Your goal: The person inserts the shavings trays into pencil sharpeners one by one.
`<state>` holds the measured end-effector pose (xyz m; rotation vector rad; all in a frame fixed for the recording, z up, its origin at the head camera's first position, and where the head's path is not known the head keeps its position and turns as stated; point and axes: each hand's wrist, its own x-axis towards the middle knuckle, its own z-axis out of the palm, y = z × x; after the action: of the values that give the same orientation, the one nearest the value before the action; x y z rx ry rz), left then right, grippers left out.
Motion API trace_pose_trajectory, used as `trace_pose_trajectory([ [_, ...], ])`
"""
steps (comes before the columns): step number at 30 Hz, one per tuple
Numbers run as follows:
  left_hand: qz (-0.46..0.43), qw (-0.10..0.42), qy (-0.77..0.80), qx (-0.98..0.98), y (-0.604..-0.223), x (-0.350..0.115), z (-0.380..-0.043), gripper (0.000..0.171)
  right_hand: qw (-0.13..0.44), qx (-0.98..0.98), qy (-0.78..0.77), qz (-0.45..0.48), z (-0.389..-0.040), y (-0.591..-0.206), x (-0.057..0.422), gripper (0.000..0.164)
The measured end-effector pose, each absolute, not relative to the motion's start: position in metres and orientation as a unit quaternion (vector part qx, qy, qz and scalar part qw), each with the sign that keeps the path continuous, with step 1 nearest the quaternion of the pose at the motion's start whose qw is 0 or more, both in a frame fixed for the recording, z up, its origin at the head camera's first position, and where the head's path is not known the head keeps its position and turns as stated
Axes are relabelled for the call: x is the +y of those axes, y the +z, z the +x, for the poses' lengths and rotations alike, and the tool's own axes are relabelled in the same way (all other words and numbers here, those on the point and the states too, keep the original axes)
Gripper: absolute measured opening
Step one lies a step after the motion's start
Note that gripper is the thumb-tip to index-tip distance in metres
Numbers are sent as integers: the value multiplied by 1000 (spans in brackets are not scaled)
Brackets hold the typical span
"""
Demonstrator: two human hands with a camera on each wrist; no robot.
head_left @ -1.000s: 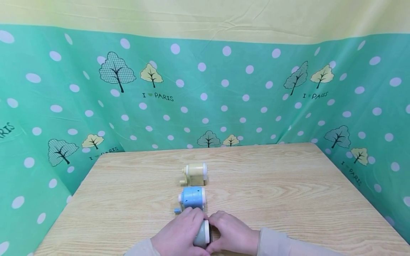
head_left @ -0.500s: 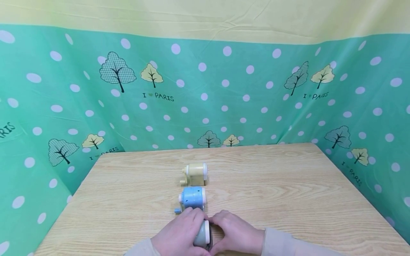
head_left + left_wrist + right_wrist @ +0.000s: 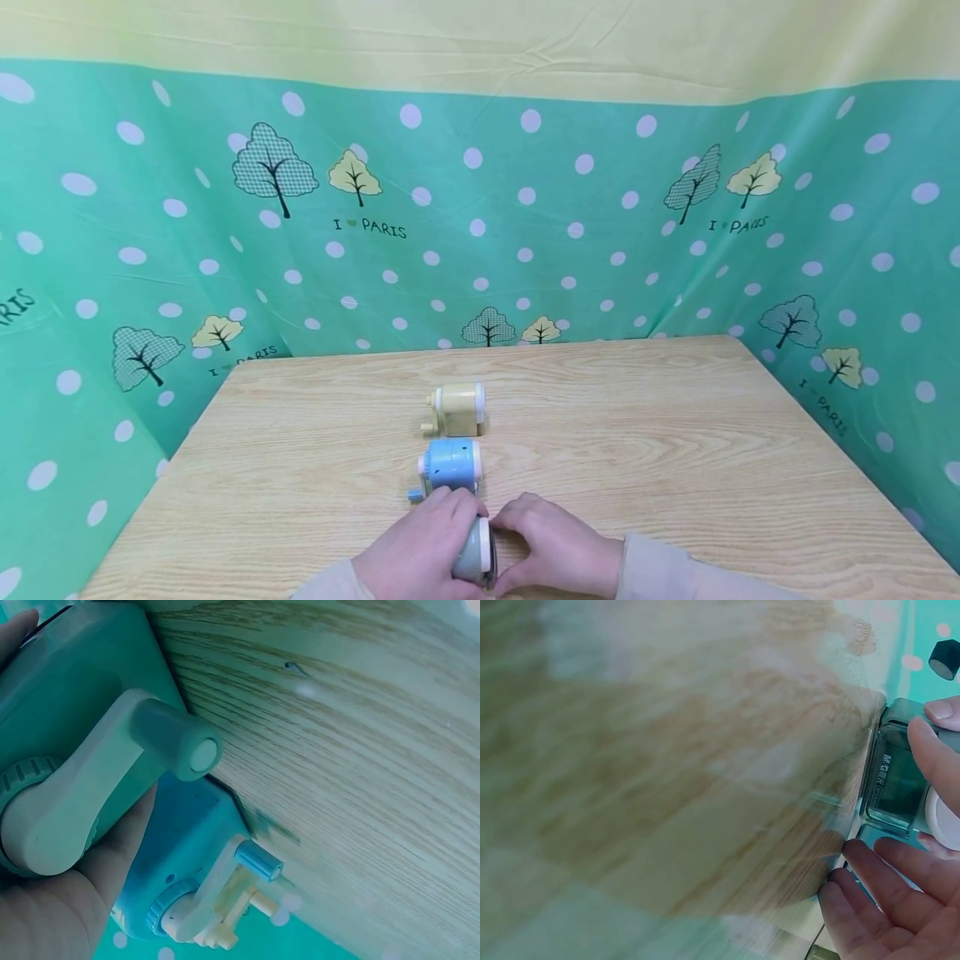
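Note:
A grey-green crank pencil sharpener point(image 3: 471, 560) stands at the table's near edge, its white ring facing right. My left hand point(image 3: 420, 546) grips its body from the left; the left wrist view shows the crank point(image 3: 90, 776) sticking out beside that palm. A see-through drawer point(image 3: 896, 780) with white lettering shows under the white ring in the right wrist view. My right hand point(image 3: 558, 546) pinches at this drawer end, fingers on the far side and thumb on the near side. Part of the sharpener is hidden behind the left hand.
Just beyond the hands stands a blue pencil sharpener point(image 3: 452, 463), partly covered by the left fingers. Behind it is a cream pencil sharpener point(image 3: 457, 408); both have cranks to the left. The wooden table point(image 3: 675, 433) ends at a green dotted curtain point(image 3: 525, 225).
My right hand has shifted slightly to the right, and a little more of the dark drawer end shows beside the white ring. The left hand and the other sharpeners stay put.

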<state>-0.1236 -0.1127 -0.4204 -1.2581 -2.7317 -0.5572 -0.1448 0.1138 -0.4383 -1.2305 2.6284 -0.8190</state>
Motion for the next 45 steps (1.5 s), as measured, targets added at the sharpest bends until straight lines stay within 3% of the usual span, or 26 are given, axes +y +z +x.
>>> trace_pose_trajectory([
  [45, -397, 42, -177, -899, -421, -110, -124, 59, 20, 860, -261, -437, -145, -441, 106, 51],
])
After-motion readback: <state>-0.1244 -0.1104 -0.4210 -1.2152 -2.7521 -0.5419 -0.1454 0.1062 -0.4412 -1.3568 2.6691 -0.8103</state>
